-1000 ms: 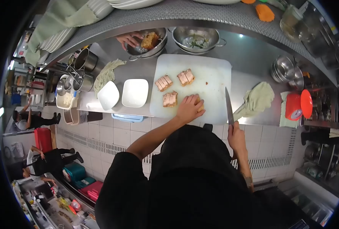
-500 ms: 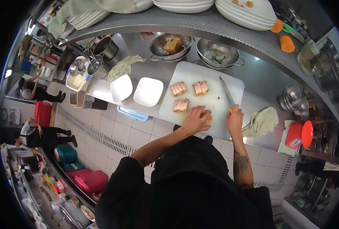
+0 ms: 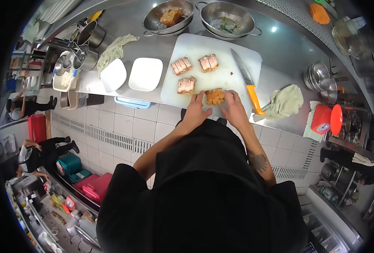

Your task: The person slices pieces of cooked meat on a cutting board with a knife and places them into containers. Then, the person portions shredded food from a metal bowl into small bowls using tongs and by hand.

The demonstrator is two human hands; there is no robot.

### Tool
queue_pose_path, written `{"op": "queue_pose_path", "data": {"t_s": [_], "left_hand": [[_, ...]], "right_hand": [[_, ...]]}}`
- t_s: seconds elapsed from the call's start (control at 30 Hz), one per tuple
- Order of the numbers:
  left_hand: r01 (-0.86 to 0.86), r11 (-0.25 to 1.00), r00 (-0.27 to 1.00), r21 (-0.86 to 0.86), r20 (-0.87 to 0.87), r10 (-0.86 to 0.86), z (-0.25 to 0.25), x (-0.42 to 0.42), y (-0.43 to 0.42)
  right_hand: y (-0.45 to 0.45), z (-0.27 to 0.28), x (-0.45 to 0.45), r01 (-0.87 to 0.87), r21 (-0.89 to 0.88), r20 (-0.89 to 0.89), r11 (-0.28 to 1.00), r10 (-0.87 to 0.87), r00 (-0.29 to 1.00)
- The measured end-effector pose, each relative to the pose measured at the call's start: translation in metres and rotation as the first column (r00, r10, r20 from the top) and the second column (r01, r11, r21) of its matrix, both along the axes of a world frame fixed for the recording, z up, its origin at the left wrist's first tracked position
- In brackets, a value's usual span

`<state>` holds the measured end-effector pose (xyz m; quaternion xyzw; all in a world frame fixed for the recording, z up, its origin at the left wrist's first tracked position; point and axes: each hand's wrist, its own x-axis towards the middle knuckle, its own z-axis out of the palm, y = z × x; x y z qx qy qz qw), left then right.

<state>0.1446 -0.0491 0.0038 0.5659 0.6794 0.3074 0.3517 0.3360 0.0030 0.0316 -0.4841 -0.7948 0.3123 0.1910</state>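
Observation:
A crisp brown block of roast pork belly [image 3: 215, 96], scored into strips, lies on the front of the white cutting board [image 3: 220, 46]. My left hand [image 3: 196, 111] is at its left side and my right hand [image 3: 236, 110] at its right. Both have thumb and fingers apart; the fingertips are at the block's edges, though I cannot tell how firmly they touch. Three sliced pork portions with pale cut faces, including a near one [image 3: 187, 85], rest farther left. The yellow-handled knife [image 3: 254, 98] lies on the board's right side, blade pointing away, out of my hands.
Two square white dishes, one of them nearer the board [image 3: 145, 74], stand left. Behind are a metal bowl with a browned block [image 3: 171, 17] and a colander with green bits [image 3: 229, 26]. At right lie a green cloth [image 3: 286, 102] and a red scale [image 3: 321, 119].
My right hand has let go of the knife, which now lies on the board, and has come to the pork's right side. My left hand has shifted from over the pork to its left.

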Motion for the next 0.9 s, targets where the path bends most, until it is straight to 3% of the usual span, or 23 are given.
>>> {"op": "queue_pose_path", "data": {"t_s": [0.07, 0.17, 0.37, 0.47, 0.63, 0.7, 0.77, 0.9], "left_hand": [[0.005, 0.999, 0.999, -0.037, 0.045, -0.004, -0.007, 0.008, 0.010], [-0.007, 1.000, 0.999, 0.010, -0.031, 0.008, -0.019, 0.012, 0.013], [-0.048, 0.998, 0.985, -0.029, 0.162, 0.053, -0.018, 0.010, 0.011], [-0.105, 0.993, 0.978, 0.057, 0.189, 0.093, -0.017, 0.014, 0.013], [-0.200, 0.940, 0.952, 0.277, 0.283, 0.119, 0.001, 0.000, 0.045], [-0.220, 0.943, 0.952, 0.248, 0.266, 0.152, 0.021, -0.012, 0.072], [-0.253, 0.944, 0.919, 0.214, 0.359, 0.165, 0.029, -0.024, 0.104], [-0.246, 0.935, 0.965, 0.255, 0.152, 0.212, 0.002, -0.033, 0.141]], "right_hand": [[0.010, -0.005, -0.004, -0.043, -0.031, 0.014, 0.999, 0.043, 0.999], [0.021, -0.014, -0.006, -0.131, 0.003, 0.036, 0.991, 0.130, 0.991], [0.022, -0.017, -0.008, -0.123, -0.049, -0.035, 0.991, 0.121, 0.992], [0.027, -0.018, -0.009, -0.130, -0.008, -0.035, 0.991, 0.130, 0.991], [0.063, 0.007, -0.020, -0.136, -0.011, -0.216, 0.991, 0.131, 0.968], [0.092, 0.009, -0.033, -0.130, 0.048, -0.190, 0.990, 0.137, 0.972], [0.123, 0.011, -0.047, -0.164, 0.095, -0.231, 0.982, 0.182, 0.956], [0.157, -0.001, -0.062, -0.154, 0.014, -0.190, 0.988, 0.154, 0.970]]}}
